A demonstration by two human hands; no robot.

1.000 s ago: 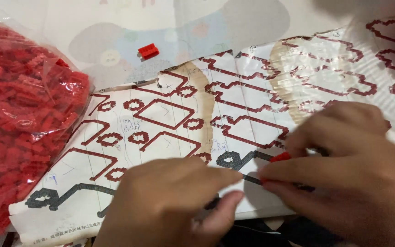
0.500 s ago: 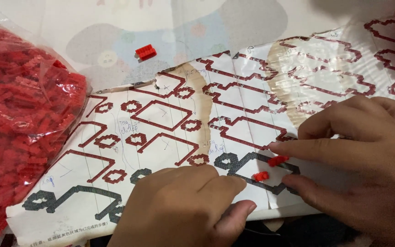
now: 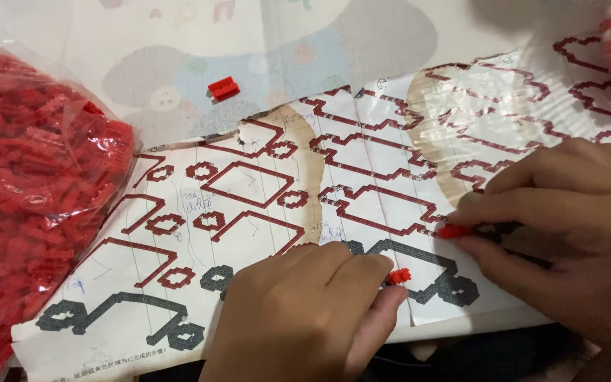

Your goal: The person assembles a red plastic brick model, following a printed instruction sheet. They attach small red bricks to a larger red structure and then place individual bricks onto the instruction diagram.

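**Two hands, two small red bricks over the paper plan**

The left hand (image 3: 305, 311) lies curled on the printed sheet (image 3: 263, 212), its fingertips pinching a small red brick (image 3: 399, 276) over a dark grey outline near the sheet's lower edge. The right hand (image 3: 567, 233) grips a second red piece (image 3: 452, 230) between thumb and forefinger, just above and to the right of the first brick. Further up, a loose red brick (image 3: 223, 88) rests alone on the tabletop. A clear bag of red bricks (image 3: 30, 191) sits at the left, beside the sheet.
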